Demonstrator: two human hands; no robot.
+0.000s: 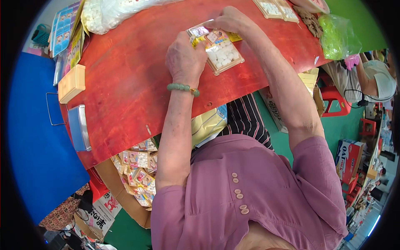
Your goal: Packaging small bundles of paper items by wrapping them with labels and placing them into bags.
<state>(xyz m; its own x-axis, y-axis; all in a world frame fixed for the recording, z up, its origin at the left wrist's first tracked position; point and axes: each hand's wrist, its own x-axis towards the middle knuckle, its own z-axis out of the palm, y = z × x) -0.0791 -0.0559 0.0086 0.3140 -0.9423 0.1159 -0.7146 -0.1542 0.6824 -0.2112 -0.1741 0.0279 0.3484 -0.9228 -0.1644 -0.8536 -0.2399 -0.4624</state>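
On the red table lies a flat tan tray pack (225, 57) in clear plastic, filled with white rounded pieces and topped by a yellow and pink printed card. My left hand (186, 58), with a green bead bracelet at its wrist, has its fingers curled closed on the pack's left edge. At the far end of the same pack, my right hand (233, 21) bends over it with fingers pinched at the upper edge. What the fingertips grip there is partly hidden.
A clear bag of white pieces (98, 16) lies far left, near printed cards (66, 33) and stacked tan trays (71, 83). Filled trays (271, 8) and a green bag (333, 37) sit far right. Below the table's left edge, a cardboard box (114, 177) holds several packs.
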